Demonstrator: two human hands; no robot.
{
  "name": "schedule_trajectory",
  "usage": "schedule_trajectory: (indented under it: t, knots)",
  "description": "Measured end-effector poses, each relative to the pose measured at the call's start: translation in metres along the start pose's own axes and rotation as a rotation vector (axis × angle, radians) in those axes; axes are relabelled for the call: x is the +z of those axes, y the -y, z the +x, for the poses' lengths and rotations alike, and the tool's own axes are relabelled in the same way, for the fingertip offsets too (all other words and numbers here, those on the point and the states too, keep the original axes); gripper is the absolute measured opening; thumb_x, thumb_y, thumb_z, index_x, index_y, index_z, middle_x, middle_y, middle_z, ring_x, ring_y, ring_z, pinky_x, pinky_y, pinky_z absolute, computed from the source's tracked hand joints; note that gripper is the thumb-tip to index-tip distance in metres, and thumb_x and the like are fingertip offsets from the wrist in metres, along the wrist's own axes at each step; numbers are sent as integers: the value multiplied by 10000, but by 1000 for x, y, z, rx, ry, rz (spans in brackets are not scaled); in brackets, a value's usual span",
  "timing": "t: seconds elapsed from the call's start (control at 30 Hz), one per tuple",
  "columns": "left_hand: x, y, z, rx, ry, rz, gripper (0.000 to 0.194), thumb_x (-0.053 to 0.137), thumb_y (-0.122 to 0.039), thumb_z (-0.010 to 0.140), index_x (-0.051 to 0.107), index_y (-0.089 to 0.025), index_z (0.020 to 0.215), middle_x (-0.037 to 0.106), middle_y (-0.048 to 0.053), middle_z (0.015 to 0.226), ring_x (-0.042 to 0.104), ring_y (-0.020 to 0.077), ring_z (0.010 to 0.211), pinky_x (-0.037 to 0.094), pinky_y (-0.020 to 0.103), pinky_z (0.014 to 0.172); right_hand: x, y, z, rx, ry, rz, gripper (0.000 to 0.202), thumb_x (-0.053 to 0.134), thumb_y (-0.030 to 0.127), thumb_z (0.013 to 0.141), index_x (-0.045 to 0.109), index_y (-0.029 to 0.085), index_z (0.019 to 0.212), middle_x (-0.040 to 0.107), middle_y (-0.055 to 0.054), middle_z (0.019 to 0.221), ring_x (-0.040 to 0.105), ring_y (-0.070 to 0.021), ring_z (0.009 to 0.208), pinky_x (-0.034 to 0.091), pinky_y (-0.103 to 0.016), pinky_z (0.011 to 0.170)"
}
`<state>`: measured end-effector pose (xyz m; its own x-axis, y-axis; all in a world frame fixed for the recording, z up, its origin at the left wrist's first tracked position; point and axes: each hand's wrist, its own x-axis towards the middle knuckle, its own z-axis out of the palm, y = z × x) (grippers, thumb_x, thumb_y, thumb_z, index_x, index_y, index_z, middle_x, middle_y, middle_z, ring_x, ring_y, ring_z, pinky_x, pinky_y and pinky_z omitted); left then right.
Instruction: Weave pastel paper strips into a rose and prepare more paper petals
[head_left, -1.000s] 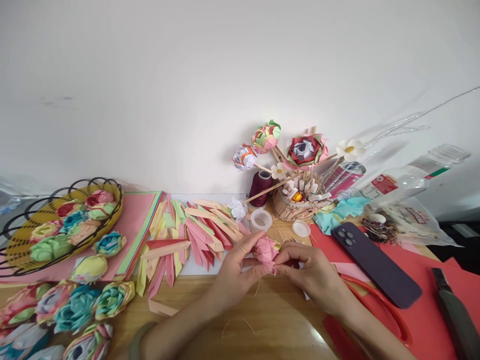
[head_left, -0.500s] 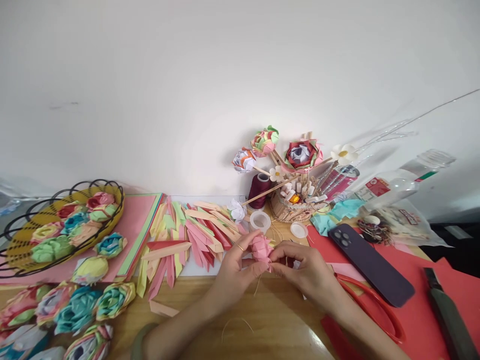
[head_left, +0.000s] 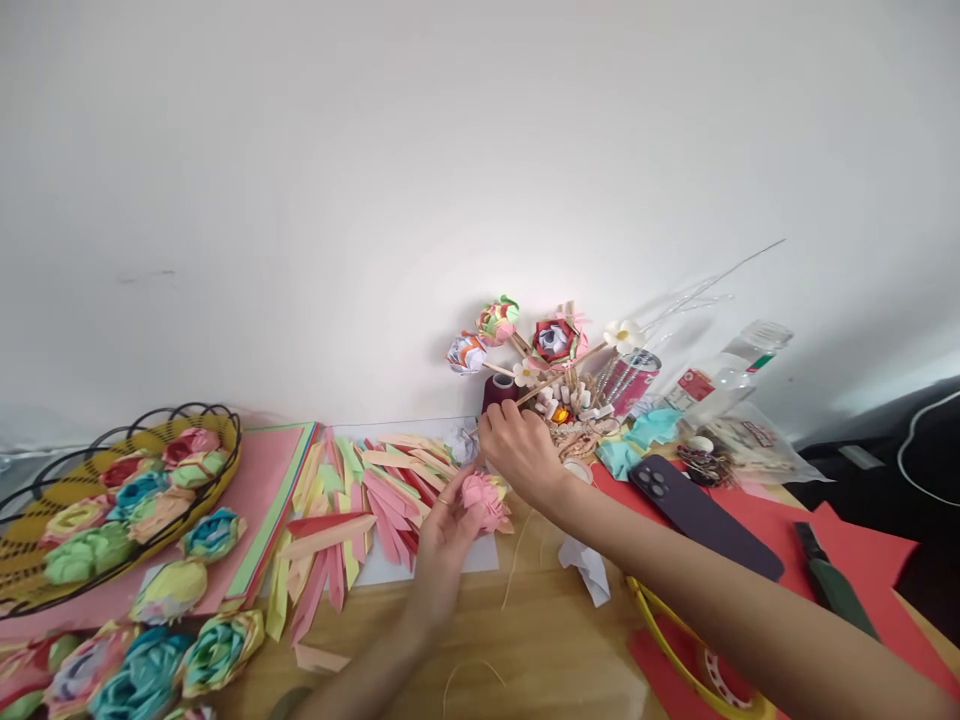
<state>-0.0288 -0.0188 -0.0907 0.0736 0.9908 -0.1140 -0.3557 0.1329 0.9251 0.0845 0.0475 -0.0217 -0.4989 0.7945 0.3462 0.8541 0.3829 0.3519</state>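
Observation:
My left hand (head_left: 442, 540) is closed around a pink folded-paper flower (head_left: 486, 502), thumb in front and fingers behind it. My right hand (head_left: 523, 450) reaches past the flower, fingers bent downward near the dark red thread spool (head_left: 501, 390). Its fingertips are hidden, and what they grip cannot be made out. A white paper flower (head_left: 463, 445) on a stick is partly covered beside it. Folded paper strips (head_left: 390, 490) in pink, yellow, green and red lie left of my hands. A piece of white paper (head_left: 585, 568) lies below my right forearm.
A yellow basket (head_left: 30, 500) of paper flowers stands at left, with more flowers (head_left: 150, 670) in front. Paper flowers on sticks (head_left: 556, 342) rise at the back. A phone (head_left: 705, 515), red paper (head_left: 870, 540), a dark-handled tool (head_left: 836, 590) and a yellow-rimmed object (head_left: 679, 650) lie right.
My right hand has left the pink flower and moved back toward the spool. My left hand keeps the flower. The view has shifted, and the white paper is uncovered.

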Motion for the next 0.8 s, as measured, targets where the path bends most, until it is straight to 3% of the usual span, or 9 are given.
schedule_trajectory:
  t: [0.13, 0.3, 0.37, 0.5, 0.6, 0.73, 0.8]
  knots:
    - [2, -4, -3, 15, 50, 21, 522, 618, -398, 734, 525, -188, 1203, 556, 97, 1236, 490, 245, 1153, 439, 341, 914, -17, -5, 3, -38, -36, -29, 242, 403, -20, 770, 597, 118, 727, 601, -106, 715, 538, -212, 684, 316, -291, 487]
    - [4, -7, -9, -8, 189, 35, 522, 630, -379, 727, 524, -179, 1198, 618, 98, 1129, 553, 236, 1047, 480, 315, 834, -72, -21, 19, 0, -126, -62, 316, 324, -35, 803, 591, 132, 784, 598, -96, 714, 536, -196, 663, 281, -283, 466]
    - [4, -6, -10, -9, 203, 24, 522, 631, -377, 725, 523, -184, 1198, 626, 94, 1104, 569, 228, 1001, 492, 305, 796, -96, -35, 31, 88, -166, -52, 289, 338, 14, 831, 599, 137, 830, 609, -94, 714, 543, -200, 649, 279, -278, 460]
    - [4, -4, -9, -10, 184, -2, 525, 642, -371, 715, 530, -180, 1191, 637, 90, 1068, 583, 221, 956, 495, 306, 780, -135, -80, 47, 420, -193, 115, 181, 478, 248, 858, 623, 140, 861, 629, -97, 729, 570, -220, 668, 374, -325, 562]
    - [5, -2, -8, -8, 159, -34, 507, 659, -360, 701, 554, -182, 1164, 629, 92, 1089, 579, 228, 969, 493, 309, 781, -143, -117, 47, 531, -282, 284, 184, 530, 255, 827, 649, 132, 761, 643, -73, 718, 570, -169, 676, 405, -333, 647]
    - [6, 1, -7, 3, 133, -72, 511, 685, -358, 672, 576, -175, 1137, 613, 103, 1130, 579, 235, 962, 494, 310, 769, -135, -147, 38, 514, -325, 556, 230, 568, 272, 787, 669, 80, 711, 646, -56, 671, 514, -78, 553, 392, -263, 536]
    - [6, 0, -7, 2, 139, -55, 515, 678, -360, 680, 570, -170, 1146, 624, 105, 1106, 582, 232, 954, 492, 309, 769, -135, -153, 35, 471, -406, 699, 228, 582, 270, 776, 671, 63, 741, 651, -64, 687, 484, -56, 531, 374, -240, 493]
